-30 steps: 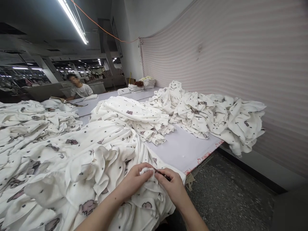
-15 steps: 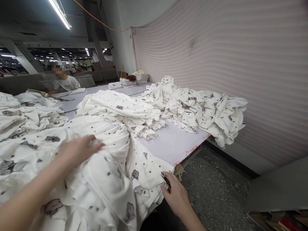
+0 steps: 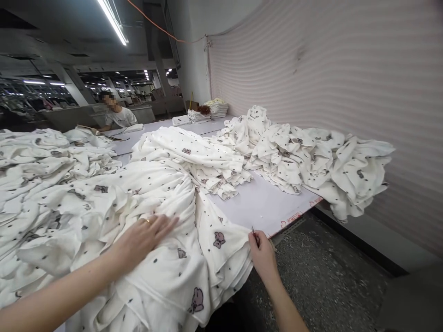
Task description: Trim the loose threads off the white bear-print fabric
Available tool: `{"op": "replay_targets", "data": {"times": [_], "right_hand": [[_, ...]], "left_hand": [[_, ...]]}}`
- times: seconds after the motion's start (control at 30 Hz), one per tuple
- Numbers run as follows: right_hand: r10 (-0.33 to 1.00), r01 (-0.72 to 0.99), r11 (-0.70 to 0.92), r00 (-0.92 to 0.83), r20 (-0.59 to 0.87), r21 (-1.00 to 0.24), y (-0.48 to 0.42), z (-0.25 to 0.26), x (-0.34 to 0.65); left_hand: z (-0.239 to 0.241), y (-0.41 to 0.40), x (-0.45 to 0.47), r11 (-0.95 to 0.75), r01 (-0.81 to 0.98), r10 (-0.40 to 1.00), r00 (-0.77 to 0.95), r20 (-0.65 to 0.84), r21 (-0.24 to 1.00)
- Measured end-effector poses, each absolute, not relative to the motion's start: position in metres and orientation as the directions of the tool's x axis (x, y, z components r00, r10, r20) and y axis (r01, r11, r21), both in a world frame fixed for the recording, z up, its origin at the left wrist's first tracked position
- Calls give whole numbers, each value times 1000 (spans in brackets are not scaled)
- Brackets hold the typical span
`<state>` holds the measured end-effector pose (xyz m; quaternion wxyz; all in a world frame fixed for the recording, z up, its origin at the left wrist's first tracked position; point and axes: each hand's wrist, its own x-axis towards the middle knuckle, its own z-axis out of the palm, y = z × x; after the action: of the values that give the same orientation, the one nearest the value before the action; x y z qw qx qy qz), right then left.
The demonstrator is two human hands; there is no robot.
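Observation:
A large heap of white printed cloth [image 3: 162,193], with small dark dots and grey-mauve animal figures, covers the near side of the table. My left hand [image 3: 147,235] lies on it with fingers stretched out, a ring on one finger. At the table's front edge, my right hand [image 3: 261,244] is closed around small dark thread snips [image 3: 255,236], mostly hidden in the fingers with the tip pointing up. The same fingers touch the corner of a layered cloth piece [image 3: 224,244] that hangs over the edge; whether they pinch it is hard to tell.
More printed cloth [image 3: 294,152] is bunched on the right and overhangs the table [image 3: 263,207]. Folded stacks [image 3: 218,109] stand at the back. A person [image 3: 119,115] is at the far left side. A striped sheet [image 3: 328,83] covers the wall at right; speckled floor [image 3: 311,263] lies below.
My left hand has moved right across the heap and now lies flatter. My right hand has turned more upright at the cloth's corner. The view has swung slightly left.

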<state>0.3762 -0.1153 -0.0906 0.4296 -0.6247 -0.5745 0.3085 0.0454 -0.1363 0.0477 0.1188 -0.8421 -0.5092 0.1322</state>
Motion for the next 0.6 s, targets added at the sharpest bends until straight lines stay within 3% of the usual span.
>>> {"op": "replay_targets", "data": {"times": [0.1,0.17,0.23,0.43,0.6], "right_hand": [[989,400,149,-50,141,-904,-142,-74,356],[965,315,222,-204,163,-923,-154,-73,340],[958,243,224,-231,168,-944,-153,-79,329],[999,45,36,24,37,-998,-109,-105,346],[993,-115,-87,66,-95,-990,-101,-106,357]], "left_hand": [[44,-139,63,-730,674,683,715,-148,-110],[50,-141,76,-754,656,645,750,-145,42],[59,-143,84,-684,722,706,692,-149,109],[56,-142,63,-399,916,905,388,-174,-38],[25,-149,64,-351,932,929,333,-161,-96]]}}
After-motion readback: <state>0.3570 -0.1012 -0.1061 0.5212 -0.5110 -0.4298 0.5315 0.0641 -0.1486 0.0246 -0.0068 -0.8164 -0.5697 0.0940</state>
